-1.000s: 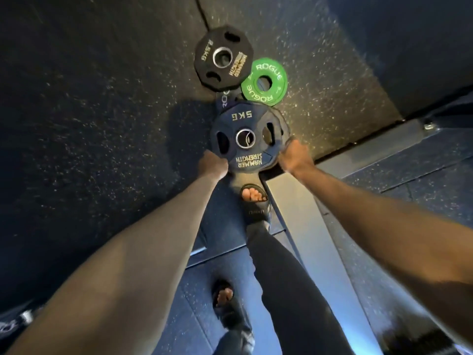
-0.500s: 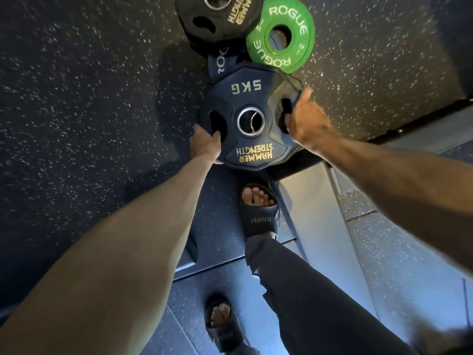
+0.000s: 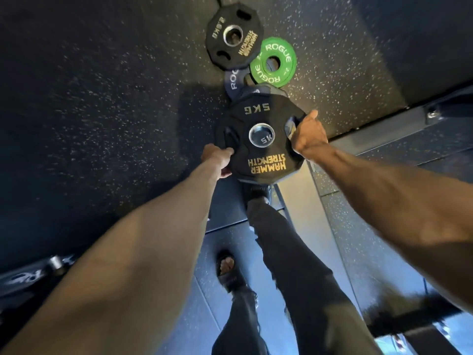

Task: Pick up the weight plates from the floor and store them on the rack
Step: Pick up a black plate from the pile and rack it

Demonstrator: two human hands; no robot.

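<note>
The 5 kg plate [image 3: 259,152] is held flat, face up, between both hands. The left hand [image 3: 217,160] grips its left side, fingers curled into the grip slot there. The right hand [image 3: 308,135] grips the opposite side, fingers hooked through the right slot and thumb extended along the rim. The two grips sit on one diameter across the bore, so neither hand is nearer and the load appears shared evenly.

The near edge of the plate covers the toes of a sandalled foot [image 3: 256,197], so the plate is judged to be off the floor [image 3: 115,111]. Lettering shows through the bore, so a second plate probably lies directly beneath; whether the fingers also hold it cannot be told.

Beyond the far edge of the 5 kg plate, three plates lie on the floor:
- the blue plate [image 3: 232,82], just beyond and partly hidden;
- the green plate [image 3: 280,51], beyond and to the right;
- the 2.5 kg plate [image 3: 245,42], farthest away.

No storage peg can be made out. The next move is therefore likely to be a level lift, followed by a turn to find the rack.
</note>
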